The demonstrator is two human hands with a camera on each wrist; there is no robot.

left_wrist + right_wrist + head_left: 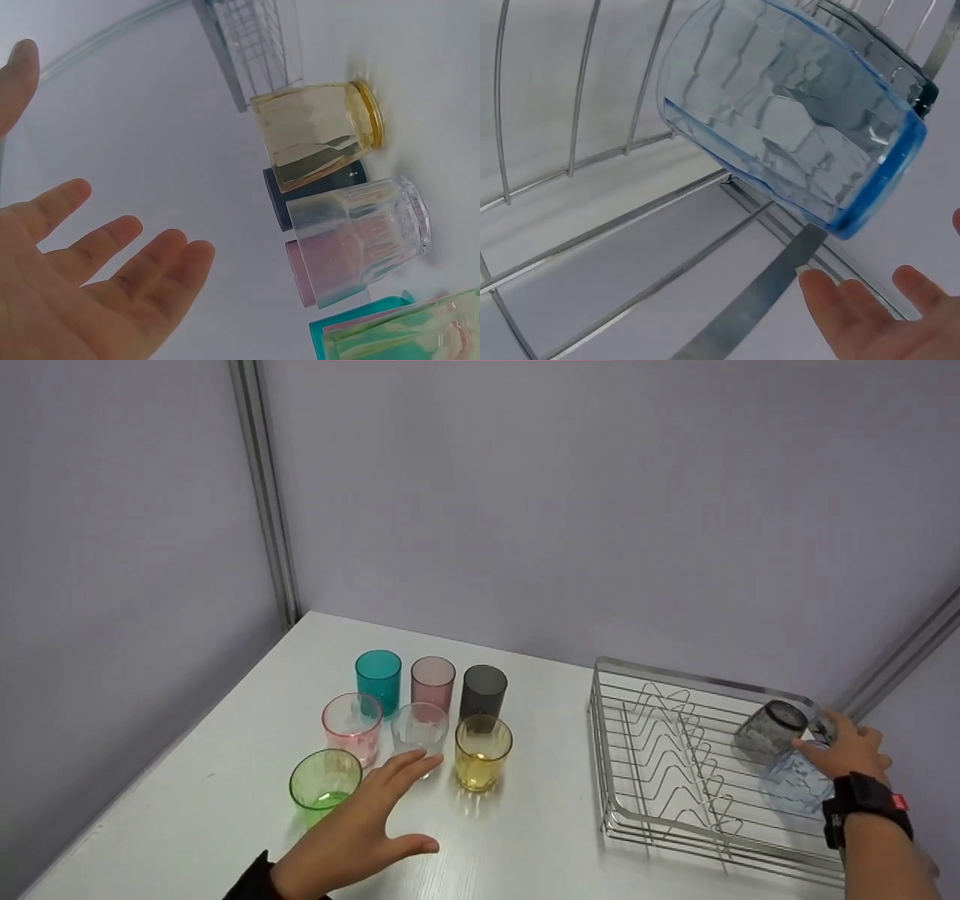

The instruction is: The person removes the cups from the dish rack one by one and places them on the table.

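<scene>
My left hand (352,832) hovers over the table with fingers extended and thumb apart, holding nothing. Nearest to it are a green glass (315,780), a clear glass (418,727) and a yellow glass (482,761), all upright. At the far right corner of the wire dish rack, my right hand (855,750) is beside a light blue glass (795,786). In the right wrist view its spread fingers (825,300) are apart from the blue glass (780,112), which lies tilted in the rack. A grey glass (766,735) lies tilted just behind it.
Behind the front glasses stand a teal cup (379,682), a mauve cup (433,682) and a dark grey cup (483,694); a pink glass (352,727) is at left. The metal rack (600,750) has raised wire dividers. Pale walls (525,510) enclose the white table (540,840).
</scene>
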